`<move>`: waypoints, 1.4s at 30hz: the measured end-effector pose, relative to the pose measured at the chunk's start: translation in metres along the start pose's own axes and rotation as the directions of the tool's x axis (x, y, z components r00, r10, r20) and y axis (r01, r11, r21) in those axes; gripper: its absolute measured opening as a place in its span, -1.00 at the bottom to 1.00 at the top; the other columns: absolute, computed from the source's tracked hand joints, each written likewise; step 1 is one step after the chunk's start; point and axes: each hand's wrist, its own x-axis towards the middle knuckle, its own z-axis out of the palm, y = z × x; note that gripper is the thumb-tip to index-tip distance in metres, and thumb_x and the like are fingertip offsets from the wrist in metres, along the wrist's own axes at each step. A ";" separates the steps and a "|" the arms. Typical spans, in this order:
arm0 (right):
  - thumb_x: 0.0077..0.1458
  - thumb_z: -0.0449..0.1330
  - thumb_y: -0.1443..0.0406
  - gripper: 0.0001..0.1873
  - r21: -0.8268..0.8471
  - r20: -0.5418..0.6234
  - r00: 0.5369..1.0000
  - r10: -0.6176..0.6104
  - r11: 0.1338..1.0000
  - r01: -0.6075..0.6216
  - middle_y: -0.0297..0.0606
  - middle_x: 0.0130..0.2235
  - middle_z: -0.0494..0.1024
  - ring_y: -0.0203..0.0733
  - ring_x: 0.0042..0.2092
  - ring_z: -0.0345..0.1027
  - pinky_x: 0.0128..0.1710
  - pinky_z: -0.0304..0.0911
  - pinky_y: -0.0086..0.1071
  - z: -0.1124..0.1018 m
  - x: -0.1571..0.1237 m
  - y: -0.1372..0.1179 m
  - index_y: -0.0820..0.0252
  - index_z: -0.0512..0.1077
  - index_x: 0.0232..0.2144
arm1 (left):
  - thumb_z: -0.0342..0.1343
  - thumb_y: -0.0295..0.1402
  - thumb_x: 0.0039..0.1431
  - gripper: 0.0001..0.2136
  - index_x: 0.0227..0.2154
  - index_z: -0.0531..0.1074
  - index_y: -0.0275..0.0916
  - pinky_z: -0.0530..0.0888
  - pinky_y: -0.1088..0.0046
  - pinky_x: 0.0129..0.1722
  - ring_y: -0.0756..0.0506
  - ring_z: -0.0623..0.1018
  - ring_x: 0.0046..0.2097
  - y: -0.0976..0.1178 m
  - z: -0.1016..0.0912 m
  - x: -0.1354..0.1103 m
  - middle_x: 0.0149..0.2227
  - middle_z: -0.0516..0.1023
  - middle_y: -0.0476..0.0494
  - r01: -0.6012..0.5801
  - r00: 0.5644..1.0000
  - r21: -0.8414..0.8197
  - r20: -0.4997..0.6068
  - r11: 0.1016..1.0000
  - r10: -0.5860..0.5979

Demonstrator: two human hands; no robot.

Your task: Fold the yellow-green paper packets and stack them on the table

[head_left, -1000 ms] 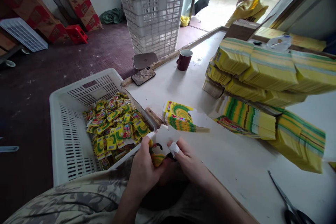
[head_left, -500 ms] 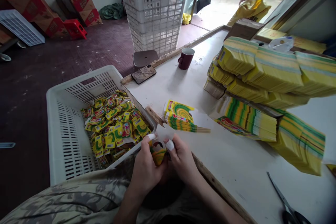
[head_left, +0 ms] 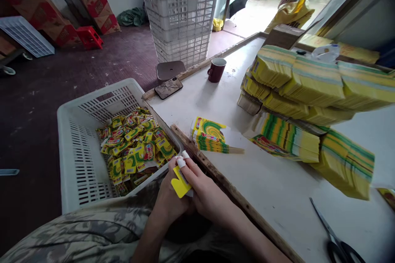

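Observation:
Close together over my lap, my left hand [head_left: 169,197] and my right hand [head_left: 204,187] are both closed around one small yellow card box [head_left: 180,188]. A bright yellow flap with a rounded notch sticks out between them; the rest of the box is hidden by my fingers. White tape wraps some of my fingertips. Just beyond, on the table, lies a short stack of flat yellow-and-green printed cartons [head_left: 212,135]. To the left, a white plastic crate [head_left: 69,148] holds many small yellow packets [head_left: 135,148].
Bundled flat cartons [head_left: 314,78] are piled on the table's right side. Scissors [head_left: 331,234] lie at the near right. A maroon mug [head_left: 217,70] and a phone [head_left: 168,88] are farther back. Stacked crates [head_left: 182,12] stand behind a stool [head_left: 170,70]. A wooden strip [head_left: 228,185] edges the table.
My hands have drawn closer around the box. Its open pale flaps no longer show, and a yellow flap now faces up. The camera view has shifted slightly.

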 end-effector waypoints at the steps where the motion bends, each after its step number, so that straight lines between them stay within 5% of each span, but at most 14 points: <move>1: 0.04 -0.03 0.56 -0.27 -0.037 -0.003 1.000 -0.027 0.999 0.027 -0.14 0.33 0.02 -0.09 0.32 -0.10 0.25 0.01 -0.20 0.000 -0.001 0.000 0.14 0.06 0.27 | 0.16 -0.40 -0.05 -0.40 0.04 0.00 -0.15 0.47 0.21 -0.18 -0.20 0.49 -0.10 -0.002 0.001 0.000 -0.01 0.36 -0.30 -0.009 1.000 -0.002 -0.024 1.000 0.009; 6: 0.13 -0.07 0.51 -0.41 -0.131 -0.174 0.984 -0.034 0.991 0.011 -0.08 0.26 0.19 -0.08 0.26 0.08 0.20 0.12 -0.19 -0.008 0.001 0.008 0.16 0.21 0.20 | 0.19 -0.40 -0.06 -0.44 0.02 0.11 -0.16 0.38 0.11 0.00 -0.23 0.40 0.03 -0.002 -0.009 0.002 -0.02 0.36 -0.24 0.021 0.993 0.214 -0.115 0.977 0.003; 12: 0.15 0.08 0.43 -0.54 -0.333 0.017 1.000 -0.006 0.943 0.011 0.02 0.32 0.02 0.06 0.21 0.17 0.08 0.27 -0.14 -0.019 0.000 0.015 0.13 0.30 0.11 | 0.22 -0.39 -0.11 -0.46 -0.01 0.23 -0.16 0.40 0.16 -0.02 -0.22 0.46 -0.01 0.005 -0.024 0.004 -0.04 0.47 -0.17 0.046 0.996 0.343 -0.093 0.938 -0.015; 19: 0.03 0.09 0.54 -0.61 -0.213 0.144 0.987 -0.075 0.972 0.105 -0.12 0.22 0.21 -0.08 0.17 0.22 0.08 0.22 -0.27 -0.042 0.002 0.011 0.10 0.44 -0.12 | 0.27 -0.23 -0.12 -0.41 0.01 0.21 -0.16 0.46 0.22 -0.12 -0.21 0.52 -0.10 0.010 -0.028 0.004 -0.11 0.52 -0.15 0.030 0.999 0.376 -0.036 0.926 -0.017; 24: -0.01 0.18 0.44 -0.44 -0.035 -0.086 0.996 -0.014 0.999 0.011 -0.06 0.14 0.27 -0.08 0.14 0.21 0.10 0.20 -0.21 -0.030 0.008 0.007 0.15 0.17 0.06 | 0.23 -0.33 -0.10 -0.46 0.00 0.23 -0.19 0.43 0.20 -0.04 -0.22 0.49 -0.02 0.010 -0.028 0.008 -0.06 0.50 -0.21 -0.066 0.992 0.421 -0.071 0.905 0.105; 27: 0.02 0.22 0.35 -0.25 0.014 -0.039 0.999 0.004 1.000 -0.004 -0.02 0.17 0.20 -0.05 0.17 0.15 0.14 0.15 -0.17 -0.024 0.011 0.005 0.20 -0.02 0.20 | 0.22 -0.34 -0.10 -0.46 0.00 0.23 -0.18 0.44 0.19 -0.04 -0.23 0.48 -0.01 0.006 -0.027 0.007 -0.05 0.49 -0.20 -0.052 0.993 0.421 -0.077 0.906 0.092; 30: 0.08 0.18 0.30 -0.31 0.040 0.018 1.000 0.005 0.999 -0.006 -0.03 0.18 0.17 -0.05 0.19 0.10 0.18 0.10 -0.17 -0.022 0.014 0.004 0.21 -0.01 0.20 | 0.21 -0.28 -0.06 -0.47 0.01 0.22 -0.18 0.46 0.19 -0.07 -0.23 0.50 -0.03 0.002 -0.025 0.003 -0.05 0.50 -0.22 -0.026 0.991 0.420 -0.108 0.907 0.078; 33: 0.12 0.06 0.42 -0.40 0.028 -0.049 0.999 0.022 0.999 -0.021 -0.08 0.15 0.19 -0.13 0.19 0.09 0.21 0.06 -0.20 -0.014 0.018 0.004 0.18 0.00 0.19 | 0.18 -0.29 -0.04 -0.51 -0.01 0.24 -0.20 0.47 0.17 -0.08 -0.25 0.51 -0.05 -0.006 -0.023 0.002 -0.07 0.51 -0.24 -0.038 0.978 0.465 -0.163 0.884 0.127; 37: 0.00 0.14 0.46 -0.22 0.008 -0.103 0.995 0.012 1.000 -0.012 -0.02 0.18 0.12 -0.07 0.18 0.09 0.18 0.11 -0.17 -0.003 0.025 0.007 0.20 -0.10 0.22 | 0.20 -0.29 -0.07 -0.50 -0.02 0.26 -0.20 0.47 0.16 -0.09 -0.25 0.51 -0.08 -0.024 -0.035 0.010 -0.09 0.51 -0.24 -0.014 0.972 0.473 -0.201 0.881 0.124; 39: -0.05 0.23 0.43 -0.13 0.023 -0.126 0.992 0.022 1.000 -0.019 -0.01 0.17 0.13 -0.05 0.12 0.17 0.10 0.20 -0.18 -0.005 0.028 0.010 0.18 -0.11 0.23 | 0.24 -0.16 -0.09 -0.39 0.04 0.23 -0.24 0.44 0.10 -0.04 -0.29 0.48 -0.02 -0.033 -0.050 0.016 -0.04 0.46 -0.29 0.091 0.922 0.458 -0.374 0.884 0.099; 42: 0.00 0.21 0.42 -0.30 0.009 -0.171 0.984 0.038 0.999 -0.037 -0.08 0.07 0.26 -0.12 -0.02 0.28 -0.03 0.28 -0.25 -0.017 0.030 0.014 0.14 0.05 0.16 | 0.31 -0.04 -0.22 -0.15 0.12 0.14 -0.34 0.31 -0.01 0.09 -0.38 0.35 0.12 -0.039 -0.075 0.024 0.07 0.33 -0.41 0.249 0.727 0.388 -0.680 0.887 0.094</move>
